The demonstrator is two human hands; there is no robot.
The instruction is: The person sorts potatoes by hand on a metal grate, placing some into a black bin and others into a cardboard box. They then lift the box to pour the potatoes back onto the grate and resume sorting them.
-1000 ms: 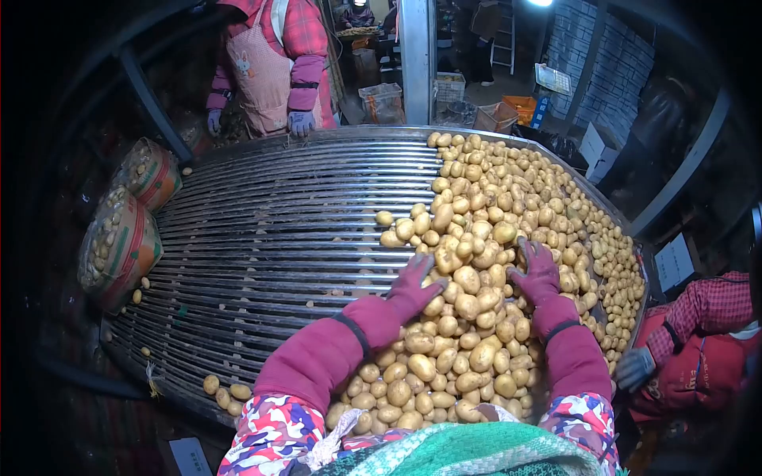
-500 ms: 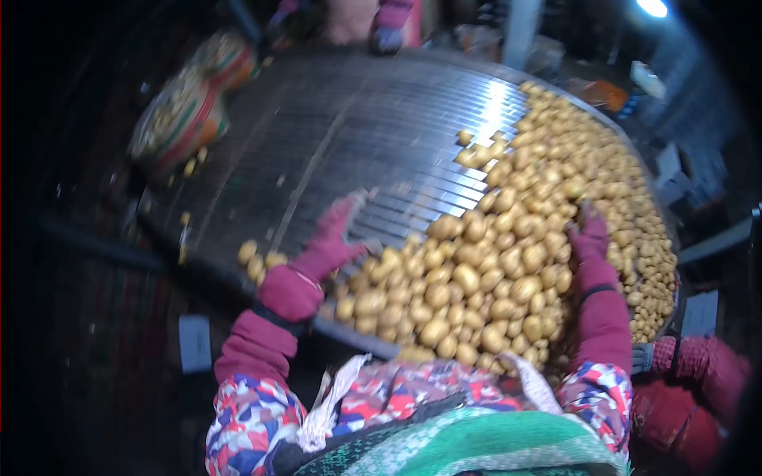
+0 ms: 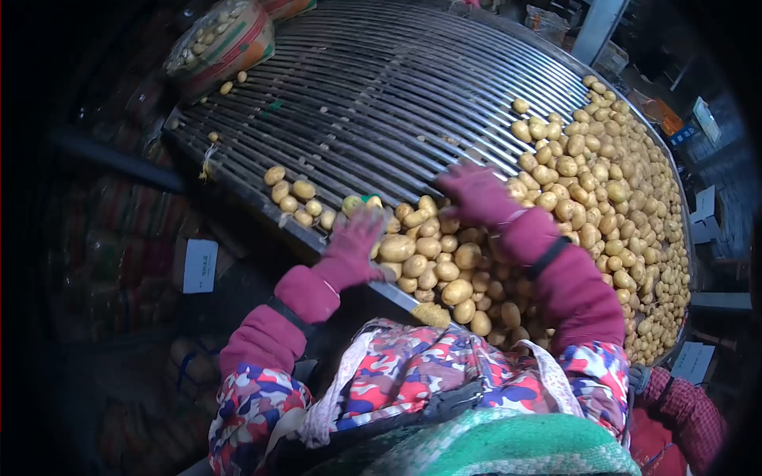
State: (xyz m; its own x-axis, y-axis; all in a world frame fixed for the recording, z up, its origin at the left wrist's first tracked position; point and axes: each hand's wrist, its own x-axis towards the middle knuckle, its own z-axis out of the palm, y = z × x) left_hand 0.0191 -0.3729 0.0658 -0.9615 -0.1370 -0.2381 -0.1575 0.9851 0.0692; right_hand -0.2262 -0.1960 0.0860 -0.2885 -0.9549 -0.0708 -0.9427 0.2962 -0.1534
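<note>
A broad heap of potatoes lies on a slatted metal table, from the right side round to the near edge. My left hand, in a pink glove with greyish fingertips, rests at the near rim against the heap's left end. Its fingers are spread, with nothing held in them. Over the middle of the heap reaches my right hand, gloved alike and slightly blurred. Its fingers stretch leftward above the potatoes, and no potato shows in its grasp. A few potatoes lie just left of my left hand.
An open sack of potatoes stands at the table's far left. A white box is below the left edge. At lower right, another person's checked sleeve and gloved hand are close to the rim. A metal post rises behind the table.
My right hand has swung left from the right part of the heap to its middle. My left hand now sits lower, at the heap's left end. The view has shifted.
</note>
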